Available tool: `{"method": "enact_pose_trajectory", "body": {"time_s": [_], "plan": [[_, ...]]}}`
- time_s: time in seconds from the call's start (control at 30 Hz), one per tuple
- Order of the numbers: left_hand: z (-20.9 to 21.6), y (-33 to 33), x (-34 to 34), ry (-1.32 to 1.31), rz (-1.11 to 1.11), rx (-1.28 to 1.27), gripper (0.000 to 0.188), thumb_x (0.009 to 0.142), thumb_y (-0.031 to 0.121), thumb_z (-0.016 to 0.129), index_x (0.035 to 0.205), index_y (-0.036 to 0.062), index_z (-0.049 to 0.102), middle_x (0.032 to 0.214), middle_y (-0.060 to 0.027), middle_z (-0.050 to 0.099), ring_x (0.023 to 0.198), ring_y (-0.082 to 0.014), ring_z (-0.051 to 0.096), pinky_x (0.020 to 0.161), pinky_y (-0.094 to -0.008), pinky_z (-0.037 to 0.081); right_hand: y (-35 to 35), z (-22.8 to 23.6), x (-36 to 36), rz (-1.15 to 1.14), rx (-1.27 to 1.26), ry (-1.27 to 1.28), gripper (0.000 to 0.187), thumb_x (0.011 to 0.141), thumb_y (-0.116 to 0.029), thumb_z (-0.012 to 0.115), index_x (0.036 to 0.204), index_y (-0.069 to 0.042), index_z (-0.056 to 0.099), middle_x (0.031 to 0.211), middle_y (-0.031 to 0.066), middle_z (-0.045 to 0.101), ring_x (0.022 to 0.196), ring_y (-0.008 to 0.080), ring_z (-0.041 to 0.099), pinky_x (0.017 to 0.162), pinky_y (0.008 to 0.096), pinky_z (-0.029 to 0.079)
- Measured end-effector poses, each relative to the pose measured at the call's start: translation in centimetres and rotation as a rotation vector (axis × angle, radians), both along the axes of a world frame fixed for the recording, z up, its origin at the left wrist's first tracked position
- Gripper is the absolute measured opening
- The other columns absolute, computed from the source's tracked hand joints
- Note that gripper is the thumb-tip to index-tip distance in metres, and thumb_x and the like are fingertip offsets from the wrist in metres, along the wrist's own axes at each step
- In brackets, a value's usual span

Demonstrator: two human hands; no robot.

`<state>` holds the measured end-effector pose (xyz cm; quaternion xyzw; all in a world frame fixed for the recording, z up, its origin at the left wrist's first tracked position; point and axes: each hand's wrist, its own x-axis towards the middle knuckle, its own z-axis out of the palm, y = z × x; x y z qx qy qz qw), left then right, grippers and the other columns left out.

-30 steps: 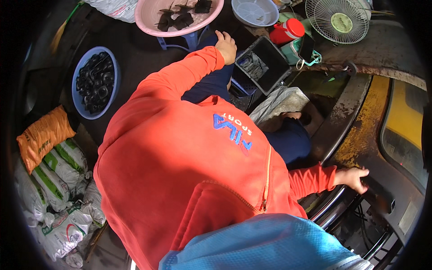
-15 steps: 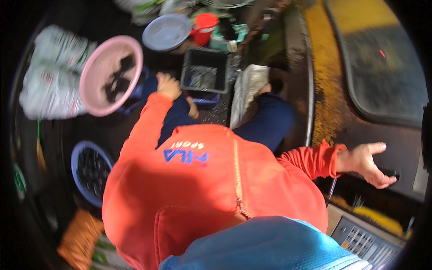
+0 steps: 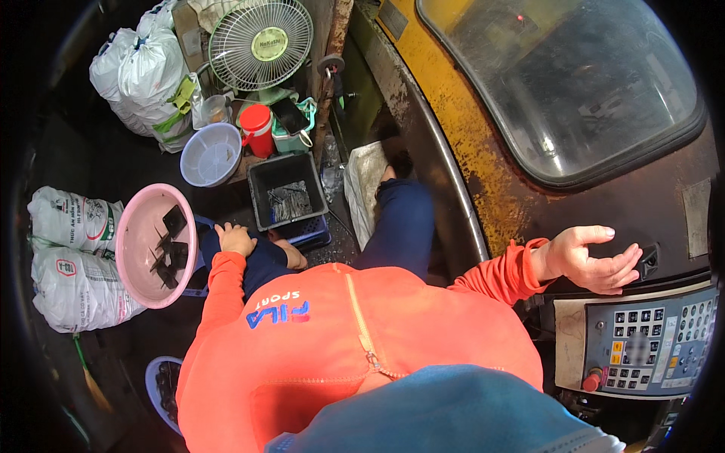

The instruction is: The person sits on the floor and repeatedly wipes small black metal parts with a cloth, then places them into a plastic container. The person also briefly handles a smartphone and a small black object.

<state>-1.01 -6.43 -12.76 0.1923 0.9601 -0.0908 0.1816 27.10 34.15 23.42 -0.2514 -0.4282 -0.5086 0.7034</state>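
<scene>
My left hand [image 3: 236, 238] lies on my left knee, over dark blue trousers, with its fingers spread and nothing in them. Out to the right, my right hand [image 3: 593, 260] is open, palm partly turned up and thumb apart. Its fingertips are at a small black handle [image 3: 649, 261] on the brown machine door [image 3: 521, 219]; whether they press on it is hard to tell. Above that handle sits a dark window [image 3: 604, 90] in the door. Left of my left hand, a pink basin [image 3: 136, 264] holds several dark flat pieces.
A grey control panel [image 3: 657, 340] with a red knob lies below my right hand. Ahead are a black crate [image 3: 259, 215] of thin metal pieces, a blue basin [image 3: 198, 162], a red mug [image 3: 257, 124] and a fan [image 3: 226, 57]. White sacks [image 3: 75, 283] stand at the left.
My view has turned, bringing the fan and control panel more fully into the picture. My left hand stays on the knee, and my right hand remains by the handle.
</scene>
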Motion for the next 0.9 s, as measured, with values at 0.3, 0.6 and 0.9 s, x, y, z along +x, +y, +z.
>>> {"method": "enact_pose_trajectory", "body": {"time_s": [0.3, 0.6, 0.9], "plan": [[0.4, -2.2, 1.5, 0.067, 0.068, 0.092, 0.048, 0.079, 0.046, 0.060, 0.115, 0.0146, 0.065, 0.119, -0.0034, 0.061, 0.121, -0.0248, 0.043, 0.109, -0.0511, 0.017, 1.5, -0.8, 1.6, -0.315, -0.045, 0.241, 0.022, 0.083, -0.022, 0.053, 0.100, -0.015, 0.064, 0.102, -0.0036, 0.066, 0.105, 0.0256, 0.059, 0.100, 0.0414, 0.035], [-1.5, -2.9, 4.7, 0.078, 0.095, 0.162, 0.046, 0.077, 0.046, 0.063, 0.111, 0.0148, 0.067, 0.115, -0.0027, 0.063, 0.118, -0.0228, 0.045, 0.109, -0.0486, 0.018, 3.4, -1.0, 3.6, -0.186, 0.067, -0.016, 0.021, 0.091, -0.009, 0.043, 0.095, -0.018, 0.062, 0.090, -0.0072, 0.068, 0.088, 0.0150, 0.066, 0.101, 0.0344, 0.032], [-1.4, -3.2, 4.3, 0.078, 0.101, 0.190, 0.044, 0.077, 0.044, 0.063, 0.110, 0.0144, 0.067, 0.115, -0.0032, 0.063, 0.119, -0.0231, 0.045, 0.109, -0.0463, 0.019, 5.2, -0.3, 3.9, 0.362, 0.023, -0.217, 0.026, 0.081, 0.006, 0.045, 0.086, -0.003, 0.068, 0.080, 0.0054, 0.069, 0.071, 0.0194, 0.067, 0.062, 0.0285, 0.052]]}}
